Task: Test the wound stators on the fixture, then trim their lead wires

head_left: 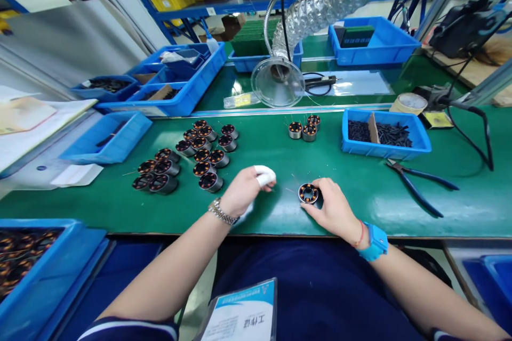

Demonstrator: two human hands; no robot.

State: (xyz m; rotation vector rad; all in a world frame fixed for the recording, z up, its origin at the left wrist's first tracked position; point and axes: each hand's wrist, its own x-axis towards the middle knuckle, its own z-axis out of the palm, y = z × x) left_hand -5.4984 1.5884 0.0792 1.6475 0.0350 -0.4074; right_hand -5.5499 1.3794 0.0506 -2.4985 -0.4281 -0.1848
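A small round motor stator with copper windings stands on the green bench mat, its ring of coils facing up. My right hand grips it from the right between thumb and fingers. Thin wire ends stick out from its left side. To the left, my left hand hovers over the mat with its fingers curled together, apart from the stator. A white finger cover wraps one of its digits. Whether anything thin is pinched in those fingers is hidden.
Several stators stand in groups at left, and three more stators farther back. A blue bin of short black tubes and pliers lie right. A clear fume-extraction hood hangs behind; a soldering iron rests beside it.
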